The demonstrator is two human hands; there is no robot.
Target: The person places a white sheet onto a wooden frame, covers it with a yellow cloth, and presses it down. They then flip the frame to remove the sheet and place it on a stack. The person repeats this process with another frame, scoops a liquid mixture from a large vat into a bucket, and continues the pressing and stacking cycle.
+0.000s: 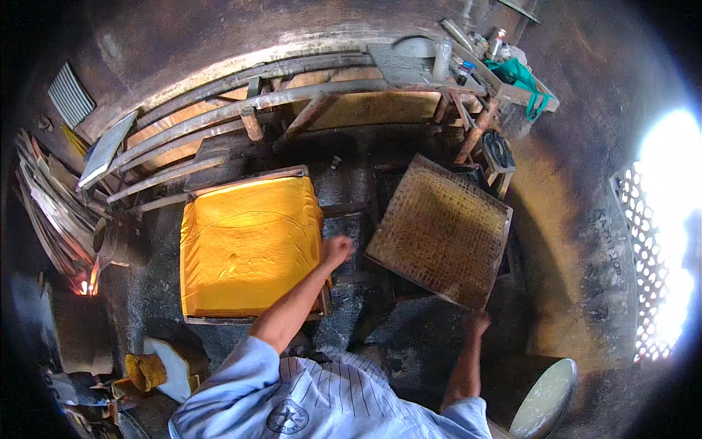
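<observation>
Your left arm [296, 304] hides a bit of the yellow cloth [248, 241]. Your right hand [477, 322] is too dark to show its fingers. Your shirt [344, 402] is cut off below. A thing [336, 162] between the cloth and woven tray [442, 230] is too tiny to name.

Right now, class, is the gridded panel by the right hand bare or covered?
Bare: the gridded panel shows its pattern edge to edge, with nothing on top; the right hand is at its near corner.

Dim all around me, shadows heavy. Perforated wall screen [649, 307], right: blown-out white glare. Fire [89, 285], left: small orange glow. Long beam [314, 93] bowed, corners black.
</observation>
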